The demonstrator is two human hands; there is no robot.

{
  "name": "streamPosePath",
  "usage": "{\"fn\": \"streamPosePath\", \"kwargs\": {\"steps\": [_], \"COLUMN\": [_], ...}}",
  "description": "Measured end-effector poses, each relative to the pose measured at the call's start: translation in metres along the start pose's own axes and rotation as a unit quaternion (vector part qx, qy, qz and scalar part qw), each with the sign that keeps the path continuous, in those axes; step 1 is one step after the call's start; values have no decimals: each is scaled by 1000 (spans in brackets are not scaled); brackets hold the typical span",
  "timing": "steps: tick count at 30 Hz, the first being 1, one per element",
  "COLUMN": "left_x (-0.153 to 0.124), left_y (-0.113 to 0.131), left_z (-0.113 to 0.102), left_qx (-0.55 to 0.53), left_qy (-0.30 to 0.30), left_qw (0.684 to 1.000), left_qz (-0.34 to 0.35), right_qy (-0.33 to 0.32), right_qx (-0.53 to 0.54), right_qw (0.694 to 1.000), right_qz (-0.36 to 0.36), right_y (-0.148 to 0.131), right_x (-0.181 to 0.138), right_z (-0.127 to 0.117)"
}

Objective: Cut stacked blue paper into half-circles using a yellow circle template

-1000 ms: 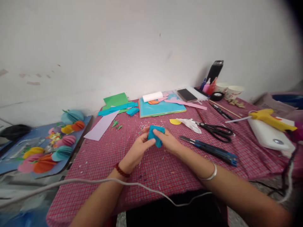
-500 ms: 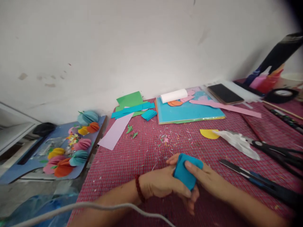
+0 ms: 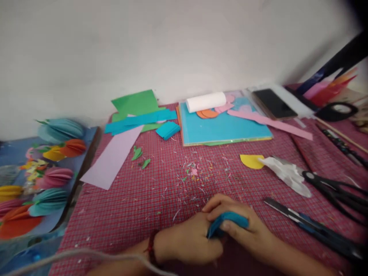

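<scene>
A curved, bright-blue layered paper piece [image 3: 236,218] is being clamped by the left hand [image 3: 192,238] and the right hand [image 3: 253,230], in front of the flat, blue rectangular sheet [image 3: 224,132]; its edges are best being kept flush, pressed evenly.

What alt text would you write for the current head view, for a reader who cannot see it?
A person's left hand and right hand hold bent blue paper over a red checked tablecloth. Paper trimmings and coloured paper sheets lie beyond; black-handled scissors lie to the right, pleated paper ornaments to the left.
</scene>
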State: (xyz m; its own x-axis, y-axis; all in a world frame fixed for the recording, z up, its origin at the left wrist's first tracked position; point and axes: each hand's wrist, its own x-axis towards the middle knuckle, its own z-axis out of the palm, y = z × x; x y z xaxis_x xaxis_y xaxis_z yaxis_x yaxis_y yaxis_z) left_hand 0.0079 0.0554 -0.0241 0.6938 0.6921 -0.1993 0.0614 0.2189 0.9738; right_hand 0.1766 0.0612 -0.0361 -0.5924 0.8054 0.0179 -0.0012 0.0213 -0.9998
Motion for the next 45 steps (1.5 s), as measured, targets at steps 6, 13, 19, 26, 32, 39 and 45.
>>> {"fn": "streamPosePath", "kwargs": {"steps": [6, 13, 19, 26, 32, 39, 45], "left_x": [-11, -8, -11, -10, -9, 12, 9], "left_y": [16, 4, 6, 8, 12, 9, 0], "left_z": [-6, 24, 66, 63, 24, -20, -28], "left_qx": [-59, -43, -97, 15, 278, 86, -132], "left_qy": [75, 367, 532, 514, 375, 170, 108], "left_qw": [992, 921, 839, 857, 884, 981, 982], "left_qz": [-77, -126, -64, -35, 28, -40, -81], "right_qy": [80, 95, 122, 159, 177, 151, 20], "right_qx": [100, 303, 226, 63, -30, 67, 28], "right_qw": [991, 945, 965, 985, 983, 984, 991], "right_qz": [44, 80, 58, -1, -30, 61, 132], "right_y": [-6, 1, 4, 3, -4, 6, 9], "right_x": [4, 10, 6, 5, 9, 10, 3], "right_z": [1, 9, 16, 2, -8, -20, -28]}}
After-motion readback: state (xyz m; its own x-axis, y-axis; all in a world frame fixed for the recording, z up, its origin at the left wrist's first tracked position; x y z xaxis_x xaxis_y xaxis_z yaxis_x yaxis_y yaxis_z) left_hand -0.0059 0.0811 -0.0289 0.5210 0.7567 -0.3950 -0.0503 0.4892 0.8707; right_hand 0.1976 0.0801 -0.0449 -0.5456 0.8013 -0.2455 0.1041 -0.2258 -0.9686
